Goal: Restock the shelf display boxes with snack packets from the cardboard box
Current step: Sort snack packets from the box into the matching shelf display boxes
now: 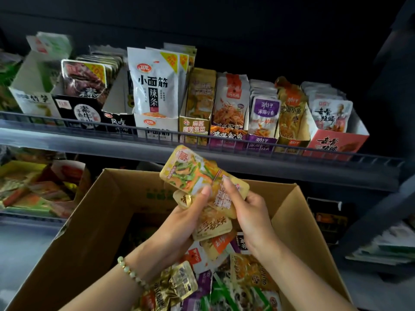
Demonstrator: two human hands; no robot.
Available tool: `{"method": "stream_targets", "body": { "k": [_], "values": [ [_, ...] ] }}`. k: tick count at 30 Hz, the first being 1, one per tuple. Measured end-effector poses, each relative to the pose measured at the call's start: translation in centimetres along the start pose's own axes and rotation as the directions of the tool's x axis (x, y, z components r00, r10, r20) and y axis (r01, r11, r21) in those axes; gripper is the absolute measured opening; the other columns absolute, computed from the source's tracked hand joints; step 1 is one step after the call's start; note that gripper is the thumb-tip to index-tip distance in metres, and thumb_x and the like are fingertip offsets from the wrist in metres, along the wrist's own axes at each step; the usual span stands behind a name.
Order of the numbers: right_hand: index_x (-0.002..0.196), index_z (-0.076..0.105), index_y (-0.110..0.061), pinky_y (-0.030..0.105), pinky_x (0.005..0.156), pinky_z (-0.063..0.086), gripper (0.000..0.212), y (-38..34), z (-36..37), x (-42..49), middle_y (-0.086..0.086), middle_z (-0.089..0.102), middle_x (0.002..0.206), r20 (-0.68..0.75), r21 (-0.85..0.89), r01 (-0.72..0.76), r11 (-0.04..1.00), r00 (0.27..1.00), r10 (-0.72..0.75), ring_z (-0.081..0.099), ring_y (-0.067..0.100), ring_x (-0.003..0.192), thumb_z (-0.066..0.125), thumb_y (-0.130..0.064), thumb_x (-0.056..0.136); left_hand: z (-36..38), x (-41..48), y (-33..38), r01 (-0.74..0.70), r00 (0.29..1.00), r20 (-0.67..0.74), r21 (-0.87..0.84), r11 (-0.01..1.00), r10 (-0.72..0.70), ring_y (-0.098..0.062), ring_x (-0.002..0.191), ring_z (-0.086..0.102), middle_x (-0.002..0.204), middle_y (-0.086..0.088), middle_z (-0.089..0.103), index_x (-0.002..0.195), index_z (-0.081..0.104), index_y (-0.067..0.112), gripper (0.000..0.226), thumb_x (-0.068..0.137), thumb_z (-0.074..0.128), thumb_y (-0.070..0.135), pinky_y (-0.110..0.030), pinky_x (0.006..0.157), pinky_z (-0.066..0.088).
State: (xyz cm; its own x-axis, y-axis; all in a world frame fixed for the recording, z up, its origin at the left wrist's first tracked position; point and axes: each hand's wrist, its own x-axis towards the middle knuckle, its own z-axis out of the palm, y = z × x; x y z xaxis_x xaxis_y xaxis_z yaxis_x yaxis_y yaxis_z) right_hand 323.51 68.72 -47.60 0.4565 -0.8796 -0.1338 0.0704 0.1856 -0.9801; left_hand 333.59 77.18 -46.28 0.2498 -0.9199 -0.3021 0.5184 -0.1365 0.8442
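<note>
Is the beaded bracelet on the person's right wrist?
No, the beaded bracelet is on the wrist of the left hand; the right hand has a bare wrist, and both hold snack packets.

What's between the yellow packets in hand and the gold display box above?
In the head view, only the shelf's wire rail and grey shelf edge lie between the yellow packets and the gold display box.

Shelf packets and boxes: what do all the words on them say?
"小面筋 辣条": tall white packet.
"麻酱 魔芋贡菜": yellow display box.
"劲仔 深海小鱼": purple packet.
"去骨猪蹄": rightmost packet.
"秒上头": held gold packet.
Other print is too blurred.
</note>
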Motion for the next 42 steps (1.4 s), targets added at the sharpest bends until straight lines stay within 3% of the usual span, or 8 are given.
{"method": "stream_targets", "body": {
  "k": [6, 8, 12, 16, 23, 30, 35, 42],
  "values": [
    [0.097, 0.068, -0.014, 0.03, 0.076, 0.054, 0.021, -1.7, -2.4, 1.4, 0.0, 0.076, 0.088, -0.175, 0.135, -0.011, 0.991, 0.984, 0.034, 0.072, 0.014, 0.085, 0.062, -0.032, 0.089, -0.8, 0.2, 1.0, 0.0, 0.995, -0.098, 0.01, 1.0, 0.001, -0.025, 0.099, 0.07, 0.107, -0.01, 0.073, 0.117, 0.061, 0.008, 0.04, 0.1, 0.039, 0.035, -0.044, 0.092, 0.05],
    [0.094, 0.067, -0.014, 0.022, 0.061, 0.052, 0.017, -2.7, -3.4, 1.5, -0.004, 0.075, 0.079, -0.159, 0.164, 0.021, 0.986, 0.987, 0.005, 0.07, 0.009, 0.076, 0.061, -0.028, 0.089, -1.2, 0.3, 1.6, 0.0, 0.991, -0.13, -0.109, 0.994, -0.014, -0.027, 0.1, 0.07, 0.108, -0.011, 0.073, 0.12, 0.058, 0.006, 0.041, 0.099, 0.04, 0.036, -0.047, 0.091, 0.049],
    [0.091, 0.07, -0.015, 0.023, 0.057, 0.051, 0.018, -2.5, -3.6, 0.9, 0.002, 0.075, 0.084, -0.042, -0.049, 0.035, 0.998, 0.998, -0.037, 0.071, 0.016, 0.08, 0.067, -0.031, 0.084, -2.4, 0.2, 2.6, -0.017, 0.988, -0.155, 0.055, 0.998, 0.026, -0.026, 0.087, 0.073, 0.096, -0.01, 0.075, 0.108, 0.065, 0.012, 0.041, 0.083, 0.058, 0.043, -0.04, 0.077, 0.052],
    [0.098, 0.069, -0.011, 0.025, 0.063, 0.056, 0.036, -2.1, -3.0, 1.0, 0.008, 0.075, 0.093, 0.06, 0.111, -0.097, 0.989, 0.994, 0.091, 0.072, 0.019, 0.084, 0.07, -0.036, 0.071, -2.2, 0.0, 2.7, -0.021, 0.992, -0.12, 0.086, 0.996, 0.031, -0.025, 0.076, 0.074, 0.09, -0.011, 0.076, 0.106, 0.063, 0.01, 0.039, 0.068, 0.07, 0.019, -0.036, 0.064, 0.058],
    [0.113, 0.067, -0.008, 0.032, 0.074, 0.059, 0.095, -1.4, -2.7, 1.6, 0.016, 0.069, 0.113, 0.256, 0.337, -0.239, 0.911, 0.954, 0.156, 0.069, 0.027, 0.101, 0.09, -0.058, 0.035, -1.5, 0.0, 2.5, -0.002, 0.998, -0.062, -0.063, 0.998, -0.002, -0.023, 0.061, 0.072, 0.08, -0.014, 0.075, 0.096, 0.065, 0.004, 0.029, 0.067, 0.068, 0.012, -0.029, 0.049, 0.057],
    [0.105, 0.063, -0.005, 0.019, 0.056, 0.056, 0.048, -1.8, -2.5, 1.2, 0.009, 0.074, 0.092, 0.178, 0.226, -0.192, 0.955, 0.972, 0.153, 0.071, 0.017, 0.083, 0.077, -0.015, 0.06, -1.6, 0.2, 3.0, -0.096, 0.991, -0.103, -0.088, 0.991, 0.087, -0.025, 0.074, 0.074, 0.092, -0.014, 0.075, 0.107, 0.063, 0.006, 0.038, 0.07, 0.068, 0.012, -0.031, 0.055, 0.059],
    [0.091, 0.073, -0.005, 0.018, 0.046, 0.053, 0.049, -2.3, -2.4, 1.2, 0.016, 0.073, 0.093, 0.219, 0.311, -0.269, 0.911, 0.954, 0.206, 0.072, 0.019, 0.075, 0.086, -0.015, 0.045, -1.6, 0.2, 3.3, -0.05, 0.997, -0.067, -0.141, 0.989, 0.041, -0.026, 0.079, 0.074, 0.096, -0.013, 0.075, 0.11, 0.062, 0.009, 0.041, 0.071, 0.069, 0.02, -0.034, 0.061, 0.06],
    [0.108, 0.064, -0.002, 0.019, 0.054, 0.055, 0.044, -6.0, -2.1, 2.9, 0.013, 0.073, 0.099, 0.151, 0.202, -0.165, 0.965, 0.979, 0.136, 0.071, 0.018, 0.085, 0.073, -0.013, 0.066, -1.7, 1.0, 6.0, 0.031, 0.995, -0.095, -0.092, 0.995, -0.039, -0.025, 0.073, 0.073, 0.094, -0.014, 0.075, 0.111, 0.063, 0.007, 0.041, 0.074, 0.071, 0.025, -0.037, 0.064, 0.059]
  ]
}}
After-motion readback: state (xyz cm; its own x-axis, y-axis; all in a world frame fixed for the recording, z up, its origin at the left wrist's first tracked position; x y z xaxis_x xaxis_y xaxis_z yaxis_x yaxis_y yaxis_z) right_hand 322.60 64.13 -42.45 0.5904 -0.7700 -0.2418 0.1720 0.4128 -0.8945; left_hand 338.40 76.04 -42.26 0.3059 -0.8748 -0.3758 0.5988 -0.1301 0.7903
